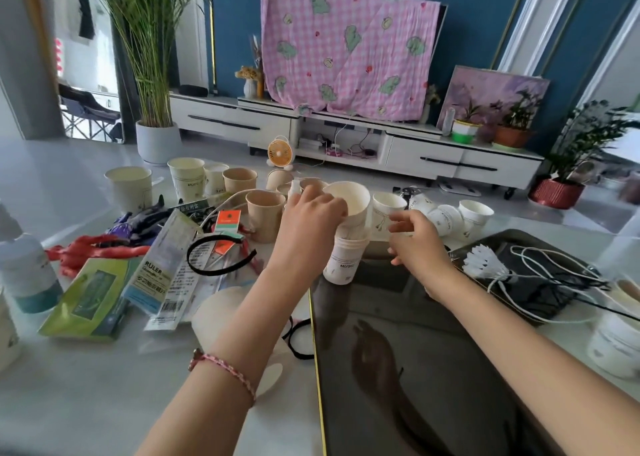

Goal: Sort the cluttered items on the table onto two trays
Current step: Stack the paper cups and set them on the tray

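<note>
Cup stacking in the middle of the mess

Left hand [311,220] is curled round a tilted white cup [349,199], sitting on top of the cup stack [344,261] at the far edge of the near dark tray [415,386]. Right hand [419,244] is just right of the stack, fingers loosely bent by a small cup [388,210], can't tell if it's gripping it. Shuttlecock [485,265] lies on the right tray [502,234], ruler pack [152,275] and headband [221,255] off left.

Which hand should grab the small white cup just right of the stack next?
Right. The right hand looks free and sits beside the small cup; the left hand is busy gripping a tilted cup over the stack.
</note>
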The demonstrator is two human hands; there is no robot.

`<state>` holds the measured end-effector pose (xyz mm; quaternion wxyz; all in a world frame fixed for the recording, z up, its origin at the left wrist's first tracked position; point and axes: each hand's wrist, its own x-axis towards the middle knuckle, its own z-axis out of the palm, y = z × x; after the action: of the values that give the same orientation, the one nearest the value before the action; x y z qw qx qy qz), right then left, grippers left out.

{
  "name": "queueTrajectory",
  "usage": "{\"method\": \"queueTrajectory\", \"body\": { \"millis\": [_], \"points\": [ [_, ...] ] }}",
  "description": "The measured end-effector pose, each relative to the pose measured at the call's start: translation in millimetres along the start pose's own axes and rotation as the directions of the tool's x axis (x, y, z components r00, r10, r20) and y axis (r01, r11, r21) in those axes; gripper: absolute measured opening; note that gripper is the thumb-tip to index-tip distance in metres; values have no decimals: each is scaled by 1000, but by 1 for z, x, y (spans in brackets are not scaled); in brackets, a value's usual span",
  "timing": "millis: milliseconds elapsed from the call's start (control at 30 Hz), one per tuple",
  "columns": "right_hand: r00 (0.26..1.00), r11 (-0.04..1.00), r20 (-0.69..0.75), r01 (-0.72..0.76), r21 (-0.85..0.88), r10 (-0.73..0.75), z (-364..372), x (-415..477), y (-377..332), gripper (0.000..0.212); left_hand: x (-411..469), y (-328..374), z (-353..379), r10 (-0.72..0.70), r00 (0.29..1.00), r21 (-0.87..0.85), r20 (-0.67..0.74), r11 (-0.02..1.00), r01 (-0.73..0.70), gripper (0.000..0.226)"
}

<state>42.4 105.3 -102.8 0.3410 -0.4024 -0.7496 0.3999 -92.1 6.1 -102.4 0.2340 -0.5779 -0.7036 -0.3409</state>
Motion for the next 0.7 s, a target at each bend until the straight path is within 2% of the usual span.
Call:
{"method": "queueTrajectory", "body": {
  "millis": [100,167,267,333,400,467,567,700],
  "points": [
    [995,991,65,79,-107,-73,3,-3,4,62,-1,-6,5,-49,987,-19,150,998,53,25],
    [982,980,160,126,-153,-101,11,-5,8,81,0,-7,5,-90,973,-181,212,975,129,35],
    [975,977,162,172,-128,-150,25,-5,12,106,1,-7,3,-121,968,-345,217,918,193,42],
    [966,954,114,249,-169,-232,28,-5,9,108,2,-11,-1,-145,977,-389,156,900,196,42],
    [933,873,143,359,-330,-329,29,-3,6,97,4,-20,-11,-252,963,-395,94,879,268,41],
    [922,802,231,386,-457,-312,32,0,7,70,4,-34,-20,-386,920,-359,69,850,384,40],
    [930,805,280,351,-479,-239,41,4,13,40,0,-52,-24,-498,862,-323,95,803,500,40],
    [927,820,267,361,-444,-264,51,10,14,31,-7,-59,-24,-541,833,-297,119,781,550,41]
  ]
}}
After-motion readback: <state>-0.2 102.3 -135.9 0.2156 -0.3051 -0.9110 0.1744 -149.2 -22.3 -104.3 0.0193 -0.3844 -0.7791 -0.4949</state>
